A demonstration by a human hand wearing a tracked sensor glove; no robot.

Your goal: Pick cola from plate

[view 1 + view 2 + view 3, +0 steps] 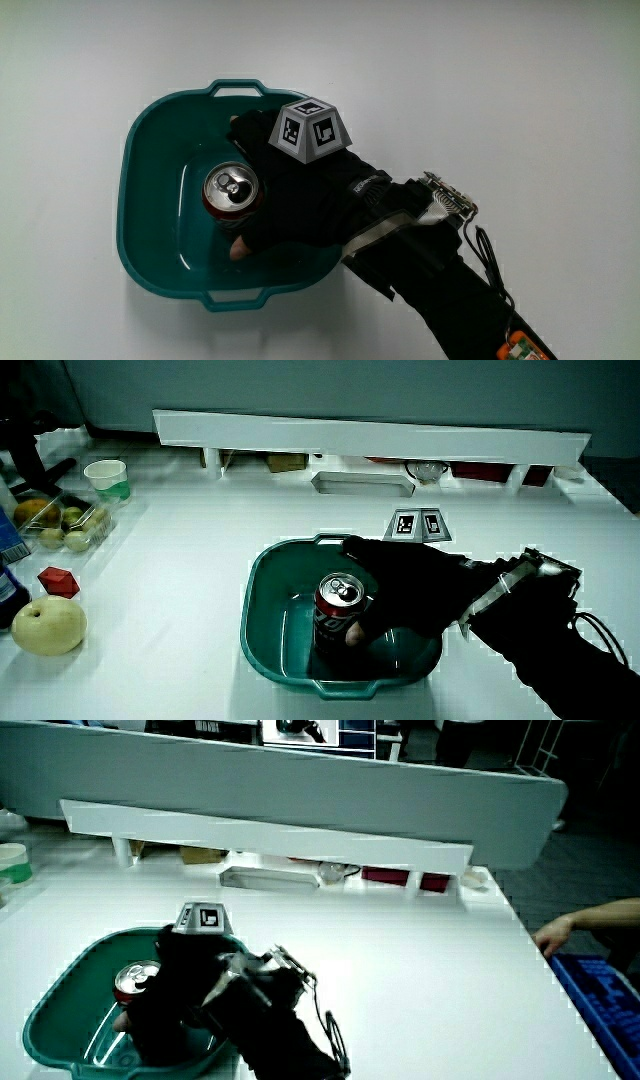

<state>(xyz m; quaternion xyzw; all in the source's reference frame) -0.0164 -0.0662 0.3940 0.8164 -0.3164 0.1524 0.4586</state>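
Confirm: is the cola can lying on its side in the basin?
No. The cola can stands upright in the teal basin, pull-tab top facing up, the hand wrapped around it.

Teal basin (150,130). Red cola can (231,191), silver top. My hand (300,205): black glove; grey cube (311,130) bearing black-and-white square markings. White table (500,90). Yellow pear (45,627), red block (58,581).

- cola can (232,191): red with silver top, pull tab closed, upright inside the basin, the gloved hand's fingers wrapped around its side
- teal basin (150,130): deep, rounded, 2 handles, on the white table
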